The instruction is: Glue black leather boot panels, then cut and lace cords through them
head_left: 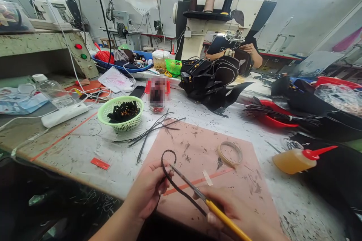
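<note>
My left hand [152,184] is closed, pinching a black braided cord [178,188] that curls into a loop above the fingers. From there the cord slants down to the right, toward my right hand [226,207]. That hand is wrapped round a slim tool with a yellow handle [223,218] and a long thin metal end. The metal tip reaches the cord by my left fingertips; whether it touches is hard to tell. Below both hands lies a stained pink sheet [195,139], with a roll of tape [230,153] on it. Loose black strips [149,131] lie beyond my left hand.
A green basket [121,124] of black pieces stands left, near a power strip [65,115]. Black bags [209,75] lie ahead, before a sewing machine [195,37] where another person's hand [250,49] works. Right are a glue bottle [294,160] and red tray [278,124].
</note>
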The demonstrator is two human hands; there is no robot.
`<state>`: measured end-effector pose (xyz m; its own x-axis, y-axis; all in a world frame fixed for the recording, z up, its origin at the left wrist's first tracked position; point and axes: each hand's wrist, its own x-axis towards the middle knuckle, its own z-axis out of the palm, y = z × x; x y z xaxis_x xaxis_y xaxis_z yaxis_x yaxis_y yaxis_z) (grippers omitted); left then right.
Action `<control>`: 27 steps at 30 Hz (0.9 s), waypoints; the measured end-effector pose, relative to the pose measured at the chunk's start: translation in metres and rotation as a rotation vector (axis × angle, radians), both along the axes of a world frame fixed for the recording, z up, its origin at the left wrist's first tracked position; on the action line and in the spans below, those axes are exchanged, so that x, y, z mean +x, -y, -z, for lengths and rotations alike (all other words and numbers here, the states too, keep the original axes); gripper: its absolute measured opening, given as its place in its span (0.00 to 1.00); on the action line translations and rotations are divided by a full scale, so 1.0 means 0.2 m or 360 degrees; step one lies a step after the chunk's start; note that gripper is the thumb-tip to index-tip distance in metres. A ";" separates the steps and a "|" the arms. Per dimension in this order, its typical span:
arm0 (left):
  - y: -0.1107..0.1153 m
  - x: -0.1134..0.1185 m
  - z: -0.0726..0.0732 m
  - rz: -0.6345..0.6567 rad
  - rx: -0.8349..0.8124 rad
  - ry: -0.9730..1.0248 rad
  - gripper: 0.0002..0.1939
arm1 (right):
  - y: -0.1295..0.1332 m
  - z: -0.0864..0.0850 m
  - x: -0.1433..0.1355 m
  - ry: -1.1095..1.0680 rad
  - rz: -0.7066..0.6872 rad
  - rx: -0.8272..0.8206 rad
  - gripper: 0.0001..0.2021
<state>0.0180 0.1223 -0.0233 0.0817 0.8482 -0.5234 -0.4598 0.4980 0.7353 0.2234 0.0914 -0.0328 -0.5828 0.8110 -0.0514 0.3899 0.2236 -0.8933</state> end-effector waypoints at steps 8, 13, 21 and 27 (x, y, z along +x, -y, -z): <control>-0.03 -0.01 0.10 0.0101 -0.0005 0.0090 0.09 | -0.04 0.07 -0.04 0.0045 -0.0017 -0.0186 0.24; -0.03 -0.01 0.12 0.0059 -0.0286 0.0244 0.09 | -0.06 0.10 -0.06 0.0021 -0.0061 -0.0274 0.24; -0.01 -0.03 0.08 0.0141 -0.0101 0.0179 0.11 | -0.05 -0.03 -0.06 0.0179 -0.0007 -0.0356 0.25; 0.00 -0.04 0.04 0.0166 -0.0086 0.0032 0.15 | -0.05 -0.09 -0.05 0.0197 0.0001 -0.0390 0.24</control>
